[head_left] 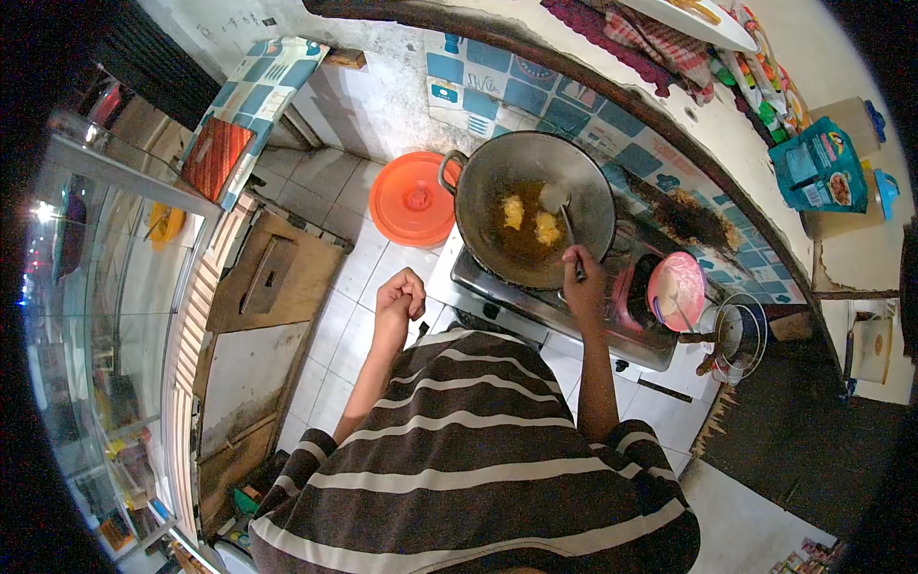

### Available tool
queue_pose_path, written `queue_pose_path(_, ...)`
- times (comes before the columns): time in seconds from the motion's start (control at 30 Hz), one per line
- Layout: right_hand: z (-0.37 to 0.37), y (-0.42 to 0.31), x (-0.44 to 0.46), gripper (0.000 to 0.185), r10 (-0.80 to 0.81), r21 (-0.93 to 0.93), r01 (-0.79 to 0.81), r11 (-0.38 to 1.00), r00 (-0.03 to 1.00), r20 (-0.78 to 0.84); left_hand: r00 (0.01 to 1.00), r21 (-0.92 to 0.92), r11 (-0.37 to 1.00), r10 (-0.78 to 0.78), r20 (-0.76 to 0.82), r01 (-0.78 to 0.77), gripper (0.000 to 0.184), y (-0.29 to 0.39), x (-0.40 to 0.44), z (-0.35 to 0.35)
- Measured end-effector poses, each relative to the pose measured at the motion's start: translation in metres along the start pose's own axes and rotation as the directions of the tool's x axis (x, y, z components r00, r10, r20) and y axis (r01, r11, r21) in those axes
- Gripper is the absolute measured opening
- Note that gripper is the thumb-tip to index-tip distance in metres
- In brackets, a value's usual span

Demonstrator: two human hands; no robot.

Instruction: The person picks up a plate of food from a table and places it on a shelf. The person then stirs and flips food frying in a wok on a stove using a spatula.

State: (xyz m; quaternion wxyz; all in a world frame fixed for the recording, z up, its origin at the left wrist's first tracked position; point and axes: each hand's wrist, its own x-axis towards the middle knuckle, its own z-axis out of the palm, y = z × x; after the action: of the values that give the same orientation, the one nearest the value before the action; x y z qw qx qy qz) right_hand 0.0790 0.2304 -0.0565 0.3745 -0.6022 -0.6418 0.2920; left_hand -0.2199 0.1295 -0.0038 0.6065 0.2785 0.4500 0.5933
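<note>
A large dark wok (478,230) sits on the steel gas stove (612,337). In its oil lie two yellow pieces of frying food, one on the left (513,212) and one on the right (547,229). My right hand (583,273) grips the handle of a metal ladle (567,218), whose head is in the wok beside the food. Left of the stove, my left hand (402,294) is held in the air with its fingers curled in; nothing shows in it. An orange round lid (390,206) lies on the tiles beyond that hand.
Right of the wok, a pink bowl (677,287) holds pale batter and a utensil. Beside it is a wire strainer (741,335). A teal packet (820,167) stands on the upper right ledge. A glass display case (105,335) and wooden cabinet (251,383) stand at left.
</note>
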Motion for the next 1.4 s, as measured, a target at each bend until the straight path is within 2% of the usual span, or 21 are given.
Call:
queue_pose_path(0.2, -0.013, -0.02, 0.001, 0.024, -0.056, 0.009, 0.056, 0.998, 0.997, 0.045, 1.0, -0.002, 1.0, -0.001, 0.004, 0.001, 0.021, -0.001, 0.0, 0.001)
queue_pose_path(0.5, -0.019, -0.03, -0.009, 0.025, -0.015, -0.03, 0.019, 0.999, 0.99, 0.141, 1.0, 0.007, 1.0, -0.011, -0.01, 0.011, 0.019, -0.004, -0.005, 0.005)
queue_pose_path(0.7, -0.024, -0.03, -0.018, 0.025, 0.038, -0.104, -0.027, 0.994, 0.994, 0.104, 1.0, 0.019, 1.0, -0.021, -0.004, 0.021, 0.021, -0.008, -0.006, 0.001)
queue_pose_path(0.8, -0.026, -0.028, -0.02, 0.022, 0.001, -0.12, 0.013, 0.993, 0.993, 0.117, 1.0, 0.021, 1.0, -0.023, -0.008, 0.024, 0.018, -0.007, -0.007, 0.006)
queue_pose_path(0.9, -0.035, -0.055, -0.022, 0.019, 0.009, -0.096, 0.009, 0.995, 0.984, 0.18, 0.999, 0.018, 0.999, -0.028, -0.018, 0.028, 0.017, -0.007, -0.006, 0.008)
queue_pose_path(1.0, -0.034, -0.064, -0.025, 0.016, 0.01, -0.1, 0.006, 0.995, 0.987, 0.162, 0.999, 0.016, 0.999, -0.028, -0.017, 0.028, 0.017, -0.008, -0.005, 0.008)
queue_pose_path(1.1, -0.032, -0.058, -0.024, 0.015, -0.028, -0.096, 0.045, 0.994, 0.985, 0.172, 1.0, 0.009, 1.0, -0.027, -0.013, 0.027, 0.017, -0.008, -0.005, 0.008)
queue_pose_path(1.3, -0.033, -0.048, -0.02, 0.016, 0.046, -0.054, -0.032, 0.998, 0.959, 0.278, 1.0, 0.012, 1.0, -0.022, -0.002, 0.022, 0.018, -0.006, -0.005, 0.008)
queue_pose_path(1.4, -0.035, -0.049, -0.017, 0.02, 0.02, -0.066, 0.0, 0.998, 0.954, 0.299, 0.999, -0.006, 0.999, -0.035, 0.012, 0.035, 0.019, -0.006, -0.004, 0.008)
